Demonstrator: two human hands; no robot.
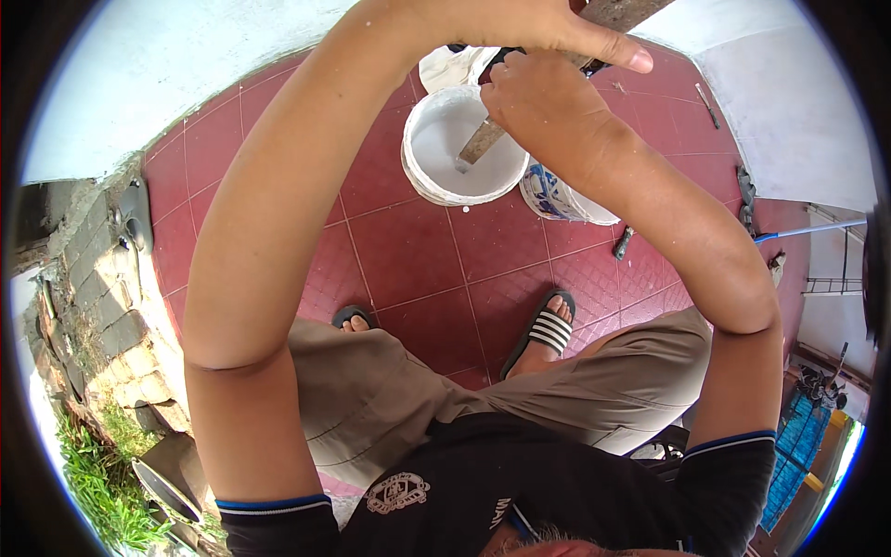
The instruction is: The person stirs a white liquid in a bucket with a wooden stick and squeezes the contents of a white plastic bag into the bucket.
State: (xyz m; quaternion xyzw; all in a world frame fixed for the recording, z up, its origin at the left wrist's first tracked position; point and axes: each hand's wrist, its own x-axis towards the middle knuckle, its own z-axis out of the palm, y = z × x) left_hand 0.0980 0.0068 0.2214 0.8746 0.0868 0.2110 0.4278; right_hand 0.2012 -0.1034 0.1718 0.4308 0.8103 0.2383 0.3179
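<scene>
My right hand (549,97) is closed around a wooden stick (483,141), whose lower end dips into white liquid that looks like paint. This liquid fills part of a white bucket (415,165) on the floor. Above the right hand, my left hand (534,26) is at the stick's upper part, which lies in the crook of its thumb. That thumb is stretched out to the right; the upper edge of the picture cuts off most of its other fingers. The stick slants up and to the right, passing behind both hands.
A second white bucket (594,212) with blue markings stands right of the first. Behind is a pale cloth-like thing (450,70). A dark-handled tool (623,243) lies on the red tiles (408,251). My sandalled feet (548,330) are nearby. White walls (780,102) border the floor.
</scene>
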